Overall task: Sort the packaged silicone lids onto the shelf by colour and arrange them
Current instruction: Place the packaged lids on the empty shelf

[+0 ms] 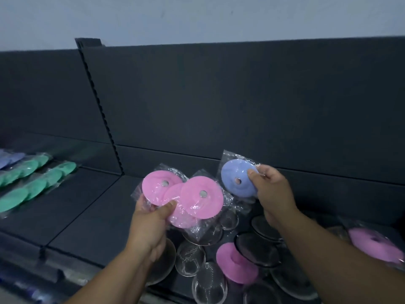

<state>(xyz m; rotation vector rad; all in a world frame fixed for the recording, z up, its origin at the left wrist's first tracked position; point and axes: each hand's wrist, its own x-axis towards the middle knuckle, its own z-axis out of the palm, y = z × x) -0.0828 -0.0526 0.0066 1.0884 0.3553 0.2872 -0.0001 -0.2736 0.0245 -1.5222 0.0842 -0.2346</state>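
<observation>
At the far left of the shelf [87,207] lie the sorted rows: a few blue-violet packs [13,159] at the edge of view, then two overlapping lines of green lids [32,183] running back toward the rear panel. A bare stretch of shelf separates them from the left hand [151,224], whose fingers [169,207] are curled round a fan of three pink lids [182,196] in clear bags, held above the shelf. Just to its right, the right hand [274,191] pinches one blue lid [235,181] by its edge, thumb on its face. Below and right of both hands, a heap of clear and mesh pieces [190,257] carries two loose pink lids [237,263]. Both colour rows lie leftward, so the left hand is nearer the bare stretch where pink would likely go, while the blue lid has furthest to cross to reach its row.
</observation>
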